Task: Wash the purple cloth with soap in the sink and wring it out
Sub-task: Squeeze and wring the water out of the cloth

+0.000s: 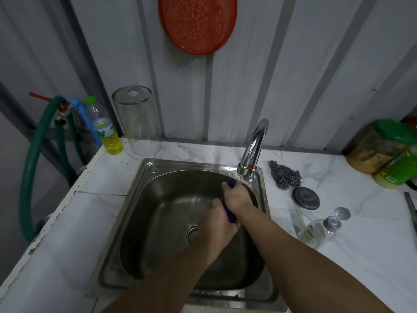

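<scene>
The purple cloth (230,215) is twisted into a thin roll over the steel sink (144,195), and only short bits of it show between and beyond my hands. My right hand (237,196) grips its far end, near the tap. My left hand (220,222) grips the near end, just below and touching the right hand. Both hands are above the basin's right half, with the drain (191,234) to their left. A bottle of yellow liquid soap (106,129) stands at the back left of the counter.
The chrome tap (255,147) rises at the sink's back right corner. A steel scourer (285,175), a round lid (305,198) and a fallen clear pump bottle (320,230) lie on the right. An upturned glass jar (137,120) and a green hose (31,163) are on the left.
</scene>
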The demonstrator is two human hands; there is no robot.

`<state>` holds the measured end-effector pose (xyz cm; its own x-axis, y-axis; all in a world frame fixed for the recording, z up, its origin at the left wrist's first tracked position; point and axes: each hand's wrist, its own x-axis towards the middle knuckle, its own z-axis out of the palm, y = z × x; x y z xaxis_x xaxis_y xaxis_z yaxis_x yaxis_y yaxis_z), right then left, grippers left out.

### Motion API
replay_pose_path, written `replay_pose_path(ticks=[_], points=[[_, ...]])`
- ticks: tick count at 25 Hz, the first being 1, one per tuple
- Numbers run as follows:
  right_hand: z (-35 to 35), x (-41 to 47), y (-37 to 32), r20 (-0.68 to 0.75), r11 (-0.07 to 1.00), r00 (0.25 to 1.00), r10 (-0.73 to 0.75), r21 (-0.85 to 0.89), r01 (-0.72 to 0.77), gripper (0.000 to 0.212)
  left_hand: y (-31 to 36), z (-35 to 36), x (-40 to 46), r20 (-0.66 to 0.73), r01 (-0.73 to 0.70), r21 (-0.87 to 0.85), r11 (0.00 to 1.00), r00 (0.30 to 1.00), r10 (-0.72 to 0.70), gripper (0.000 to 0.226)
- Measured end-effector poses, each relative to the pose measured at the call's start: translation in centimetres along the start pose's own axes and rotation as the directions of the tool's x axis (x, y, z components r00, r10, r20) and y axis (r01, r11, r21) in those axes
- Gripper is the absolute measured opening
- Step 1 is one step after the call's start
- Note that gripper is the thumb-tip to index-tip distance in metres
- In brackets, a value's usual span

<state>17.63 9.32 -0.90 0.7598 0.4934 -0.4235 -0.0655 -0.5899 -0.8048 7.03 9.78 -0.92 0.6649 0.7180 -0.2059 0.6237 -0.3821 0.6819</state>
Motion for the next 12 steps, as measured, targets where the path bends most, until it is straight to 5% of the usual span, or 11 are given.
replay_pose_path(ticks=[3,6,8,12], points=[[-1.4,-0.8,-0.4,0.222,0.895,0.973,0.065,0.418,-0.155,0.042,0.0,-2.0,1.1,0.264,0.239,-0.330,0.913,0.952,-0.154,0.017],[-3.8,-2.1,0.6,0.424,0.672,0.902,-0.078,0.691,-0.267,0.043,1.2,-4.9,0.0,0.643,0.598,-0.596,0.536,0.755,-0.127,0.019],[-3.9,-3.1,1.5,0.444,0.551,0.886,-0.132,0.776,-0.306,0.056,1.9,-6.0,-0.8,0.718,0.675,-0.659,0.332,0.696,0.013,0.030],[-2.7,-3.6,2.3,0.492,0.386,0.848,-0.198,0.834,-0.394,0.102,3.0,-5.6,-2.7,0.722,0.718,-0.691,0.080,0.685,0.097,0.049]])
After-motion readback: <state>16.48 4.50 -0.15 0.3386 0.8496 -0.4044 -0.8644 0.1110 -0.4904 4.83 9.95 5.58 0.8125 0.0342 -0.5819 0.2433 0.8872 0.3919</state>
